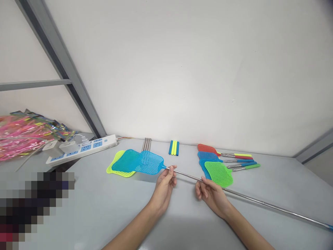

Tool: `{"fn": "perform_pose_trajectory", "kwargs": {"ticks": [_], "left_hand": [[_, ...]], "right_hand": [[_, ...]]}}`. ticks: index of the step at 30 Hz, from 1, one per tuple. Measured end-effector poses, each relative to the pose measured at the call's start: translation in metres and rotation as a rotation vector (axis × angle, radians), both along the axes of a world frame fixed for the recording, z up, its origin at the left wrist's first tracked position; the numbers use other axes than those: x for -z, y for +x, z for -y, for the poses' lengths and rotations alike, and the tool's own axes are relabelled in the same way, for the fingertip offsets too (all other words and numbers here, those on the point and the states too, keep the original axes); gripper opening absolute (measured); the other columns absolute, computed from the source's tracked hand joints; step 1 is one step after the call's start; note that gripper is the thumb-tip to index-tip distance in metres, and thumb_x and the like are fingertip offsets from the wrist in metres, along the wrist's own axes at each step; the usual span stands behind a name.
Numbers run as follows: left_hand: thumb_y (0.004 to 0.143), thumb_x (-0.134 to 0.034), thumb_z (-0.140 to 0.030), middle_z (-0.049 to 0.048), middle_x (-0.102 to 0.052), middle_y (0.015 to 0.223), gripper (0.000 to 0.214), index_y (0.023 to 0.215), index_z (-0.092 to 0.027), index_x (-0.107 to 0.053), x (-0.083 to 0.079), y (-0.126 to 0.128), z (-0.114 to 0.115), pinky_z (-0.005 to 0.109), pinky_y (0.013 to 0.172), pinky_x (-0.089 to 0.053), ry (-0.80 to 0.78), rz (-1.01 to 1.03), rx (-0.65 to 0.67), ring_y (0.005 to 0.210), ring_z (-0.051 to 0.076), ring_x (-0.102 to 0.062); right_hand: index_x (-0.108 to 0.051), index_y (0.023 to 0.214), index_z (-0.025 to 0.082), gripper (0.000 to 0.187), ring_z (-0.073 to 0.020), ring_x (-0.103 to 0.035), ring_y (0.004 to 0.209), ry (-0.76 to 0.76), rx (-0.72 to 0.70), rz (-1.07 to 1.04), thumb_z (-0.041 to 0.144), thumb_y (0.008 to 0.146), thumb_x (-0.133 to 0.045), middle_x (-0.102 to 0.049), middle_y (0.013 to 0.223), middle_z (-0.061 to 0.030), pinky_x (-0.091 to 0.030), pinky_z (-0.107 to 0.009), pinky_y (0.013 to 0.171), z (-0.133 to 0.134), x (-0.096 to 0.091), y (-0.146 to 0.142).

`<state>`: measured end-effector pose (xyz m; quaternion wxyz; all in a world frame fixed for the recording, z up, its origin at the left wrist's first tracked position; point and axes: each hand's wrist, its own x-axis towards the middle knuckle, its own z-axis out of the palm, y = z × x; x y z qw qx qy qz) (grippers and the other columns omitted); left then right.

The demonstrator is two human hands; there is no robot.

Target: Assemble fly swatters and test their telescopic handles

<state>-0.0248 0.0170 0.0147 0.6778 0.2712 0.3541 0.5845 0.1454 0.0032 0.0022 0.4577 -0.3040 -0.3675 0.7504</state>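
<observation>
A blue fly swatter [150, 162] with a long, pulled-out metal rod reaches across the view, its blue handle end at the right edge. My left hand [165, 185] pinches the rod just behind the mesh head. Farther along, the thumb and fingers of my right hand [212, 194] are closed on the same rod. Behind the blue head lie loose swatter heads, a yellow one [113, 166] and a teal-looking one [123, 161] partly overlapped by it. Several finished swatters lie at the right, with a green swatter [218, 173] in front and a red swatter [206, 149] at the back.
Several metal rods [146, 144] lie near the wall, beside blue and yellow handle sleeves [174, 148]. A white power strip [85, 149] with plugged-in adapters sits at the left, near pink plastic-wrapped goods [23, 133]. A pixelated area covers the lower left.
</observation>
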Motion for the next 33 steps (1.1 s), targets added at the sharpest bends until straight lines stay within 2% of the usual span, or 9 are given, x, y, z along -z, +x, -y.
{"fn": "perform_pose_trajectory", "kwargs": {"ticks": [7,13,20,29,33], "left_hand": [[0.063,-0.061,-0.037,-0.002,-0.046,0.062,0.032,0.085,-0.014,-0.058,0.002,-0.005,-0.006,0.017,0.05,-0.034,-0.002,0.025,-0.089,0.052,0.005,-0.041],[0.062,-0.063,-0.031,-0.0034,-0.045,0.057,0.027,0.082,-0.015,-0.057,-0.002,-0.008,-0.011,0.018,0.049,-0.034,-0.002,0.054,-0.15,0.05,0.005,-0.041],[0.057,-0.067,-0.025,-0.0007,-0.053,0.069,0.022,0.074,-0.015,-0.056,-0.001,-0.008,-0.012,0.018,0.047,-0.034,-0.001,0.093,-0.187,0.051,0.004,-0.043],[0.058,-0.067,-0.021,-0.0007,-0.052,0.071,0.02,0.073,-0.014,-0.055,0.002,-0.008,-0.012,0.017,0.046,-0.035,0.004,0.109,-0.165,0.053,0.004,-0.042],[0.06,-0.065,-0.02,-0.0011,-0.05,0.065,0.016,0.071,-0.014,-0.055,-0.001,-0.007,-0.012,0.017,0.047,-0.037,-0.025,0.182,-0.138,0.05,0.004,-0.042]], "right_hand": [[-0.043,0.039,0.017,0.044,-0.0139,-0.042,0.053,-0.007,0.009,-0.02,0.033,0.079,-0.037,-0.049,0.056,-0.0046,-0.028,-0.03,0.057,0.0,0.0,0.002],[-0.043,0.038,0.016,0.044,-0.0133,-0.042,0.053,-0.014,0.009,-0.014,0.035,0.078,-0.04,-0.05,0.056,-0.0041,-0.028,-0.029,0.057,0.001,0.0,0.002],[-0.043,0.038,0.017,0.043,-0.0133,-0.042,0.053,-0.011,0.009,-0.014,0.035,0.077,-0.04,-0.05,0.056,-0.0041,-0.029,-0.029,0.057,0.001,-0.001,0.001],[-0.043,0.037,0.017,0.044,-0.0137,-0.042,0.054,-0.021,0.018,-0.022,0.034,0.078,-0.039,-0.049,0.055,-0.0044,-0.029,-0.029,0.058,0.001,-0.001,0.002],[-0.042,0.037,0.017,0.044,-0.0134,-0.042,0.054,-0.023,0.019,-0.015,0.036,0.077,-0.041,-0.049,0.055,-0.004,-0.029,-0.029,0.058,0.001,-0.001,0.002]]}}
